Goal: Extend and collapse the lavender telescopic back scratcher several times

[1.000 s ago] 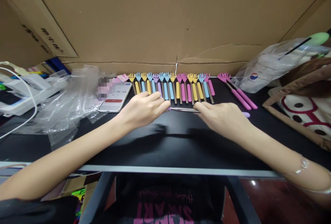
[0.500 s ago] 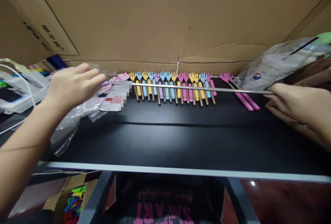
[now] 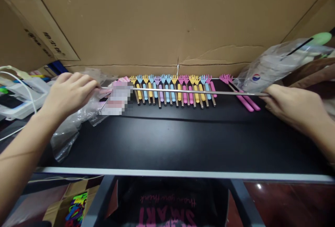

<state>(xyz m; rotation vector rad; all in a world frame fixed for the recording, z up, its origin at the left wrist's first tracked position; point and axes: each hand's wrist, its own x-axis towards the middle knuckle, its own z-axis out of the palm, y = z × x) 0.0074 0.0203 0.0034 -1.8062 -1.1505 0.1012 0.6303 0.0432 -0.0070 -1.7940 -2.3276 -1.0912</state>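
Observation:
A telescopic back scratcher [image 3: 225, 93], drawn out into a long thin metal rod, stretches level between my hands above the table. My left hand [image 3: 70, 93] is closed round its left end, and my right hand [image 3: 294, 105] grips the right end; both ends are hidden in the fingers. Behind the rod lies a row of several short back scratchers [image 3: 195, 97] with yellow, blue, purple and pink claw heads and handles. Two pink back scratchers [image 3: 247, 103] rest apart from the row, near my right hand. A phone [image 3: 115, 103], partly blurred, lies close to my left hand.
Cardboard [image 3: 146, 21] walls the back of the black table [image 3: 167, 143]. Crumpled clear plastic bags [image 3: 65, 139] lie at left beside a white device [image 3: 21, 97] with cables. At right stands a bagged cup [image 3: 272, 70]. Below is a box of colourful pieces [image 3: 77, 206].
The rod stays stretched between both hands and now sits slightly lower over the row at its left part. The view has shifted a little; the row has not changed.

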